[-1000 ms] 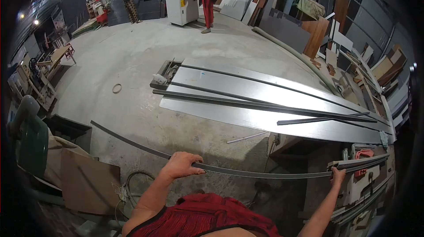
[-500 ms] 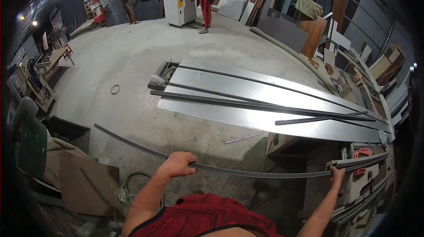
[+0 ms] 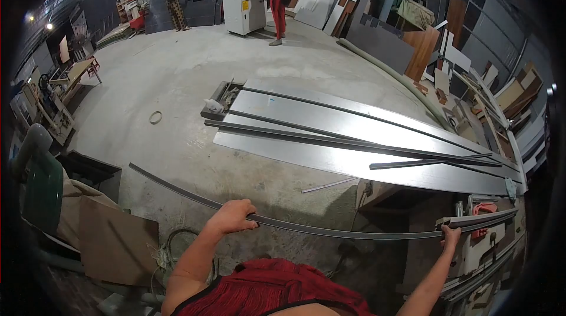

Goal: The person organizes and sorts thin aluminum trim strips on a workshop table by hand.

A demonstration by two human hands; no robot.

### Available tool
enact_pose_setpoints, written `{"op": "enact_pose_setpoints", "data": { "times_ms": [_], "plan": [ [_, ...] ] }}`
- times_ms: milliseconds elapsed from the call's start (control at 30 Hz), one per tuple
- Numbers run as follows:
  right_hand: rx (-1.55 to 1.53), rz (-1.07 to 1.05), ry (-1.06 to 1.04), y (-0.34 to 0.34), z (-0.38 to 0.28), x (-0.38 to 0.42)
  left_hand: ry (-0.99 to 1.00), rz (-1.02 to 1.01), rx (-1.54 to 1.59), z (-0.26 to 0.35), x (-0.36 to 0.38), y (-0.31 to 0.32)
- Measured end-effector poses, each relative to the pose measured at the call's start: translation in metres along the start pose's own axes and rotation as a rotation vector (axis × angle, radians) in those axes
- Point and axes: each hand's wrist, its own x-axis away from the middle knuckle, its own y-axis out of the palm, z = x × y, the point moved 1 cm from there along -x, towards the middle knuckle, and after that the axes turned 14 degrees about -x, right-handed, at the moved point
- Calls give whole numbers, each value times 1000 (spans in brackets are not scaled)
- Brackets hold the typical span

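A long, thin dark strip [image 3: 348,234] runs across in front of my body, looking bowed through the wide lens. My left hand [image 3: 233,216] is closed around it left of the middle, and its free end reaches out over the floor at the left. Farther right, my right hand [image 3: 451,234] grips the same strip, with its fingers partly hidden. Beyond my hands lies a long silvery table surface [image 3: 283,141]. Several dark strips [image 3: 306,138] rest on it, some crossing at the right.
A tray of small items [image 3: 220,101] adjoins the table's left end. At the right, a workbench holds a red tool [image 3: 484,208]. A brown board [image 3: 118,244] leans at lower left. A tape roll [image 3: 155,117] lies on the floor. Two people stand near a white machine [image 3: 244,3].
The view has shifted slightly. My left hand sits a touch farther left, and the strip is still in both hands.
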Motion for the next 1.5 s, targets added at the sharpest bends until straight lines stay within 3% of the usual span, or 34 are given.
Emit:
{"op": "enact_pose_setpoints", "data": {
  "times_ms": [700,833,1133,1233,1367,1500],
  "plan": [
    [51,2,-20,-1,1,-5,-154,-33,-81,-24,11,-10],
    [3,74,-192,3,9,-9,-180,41,13,-27,16,-5],
    [37,74,-63,2,-2,4,-158,177,30,-26,25,-11],
    [-114,23,-224,3,14,-9,-120,245,-6,-26,27,-9],
    [94,-30,7,-5,0,1,-100,277,-20,-21,29,-20],
    [-158,-39,12,-6,-1,18,-85,249,7,-18,28,-24]
  ]
}}
